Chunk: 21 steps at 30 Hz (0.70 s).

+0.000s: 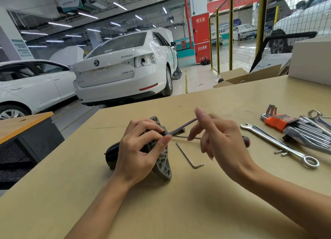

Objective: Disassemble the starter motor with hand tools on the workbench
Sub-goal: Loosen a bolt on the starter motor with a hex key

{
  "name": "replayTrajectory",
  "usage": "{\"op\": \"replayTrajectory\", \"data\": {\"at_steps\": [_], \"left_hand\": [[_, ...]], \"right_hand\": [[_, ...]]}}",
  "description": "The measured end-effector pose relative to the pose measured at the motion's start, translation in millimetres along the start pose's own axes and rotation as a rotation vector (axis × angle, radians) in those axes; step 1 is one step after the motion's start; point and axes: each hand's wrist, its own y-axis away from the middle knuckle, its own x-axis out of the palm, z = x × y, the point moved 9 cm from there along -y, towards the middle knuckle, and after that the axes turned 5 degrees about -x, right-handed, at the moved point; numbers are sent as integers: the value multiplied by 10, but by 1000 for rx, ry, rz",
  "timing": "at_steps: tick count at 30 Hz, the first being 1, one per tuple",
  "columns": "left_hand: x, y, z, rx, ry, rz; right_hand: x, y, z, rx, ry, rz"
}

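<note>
Head view is showing a tan counter (179, 203) in a workshop, with both bare hands working near its middle. Left hand (139, 149) is curling its fingers (152, 125) round the starter motor (162, 164), which is lying on the counter just left of centre, its black rear body pointing left and its grey flanged nose housing facing right. Right hand (220, 138) is hovering just right of the motor; its index finger is standing nearly straight and the others are hanging loosely curled. A thin metal rod (182, 126) is slanting up from the motor's top to the tip of that index finger. Whether the right hand is pinching the rod or only touching it cannot be told.

A loose hex key (188, 156) is lying flat on the counter just right of the motor. A screwdriver (246, 141) is lying behind the right hand, which is hiding most of it. Further right, a combination wrench (279, 145) is lying diagonally, with a hex key set (279, 121) in an orange holder and more wrenches (311, 131) beyond it. Two white cars (125, 66) are standing past the counter's far edge.
</note>
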Motion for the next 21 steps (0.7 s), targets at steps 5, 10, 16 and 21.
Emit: {"op": "replayTrajectory", "data": {"at_steps": [5,10,16,21], "left_hand": [[1,4,13,5,12,2],[12,7,1,15,-10,2],[5,4,-7,34,-6,7],[6,3,-4,26,-6,3]], "right_hand": [[-17,-10,-65,81,-63,-42],[35,-21,0,-27,-18,16],[219,97,271,-288,72,168],[192,122,293,-308,-2,162]]}}
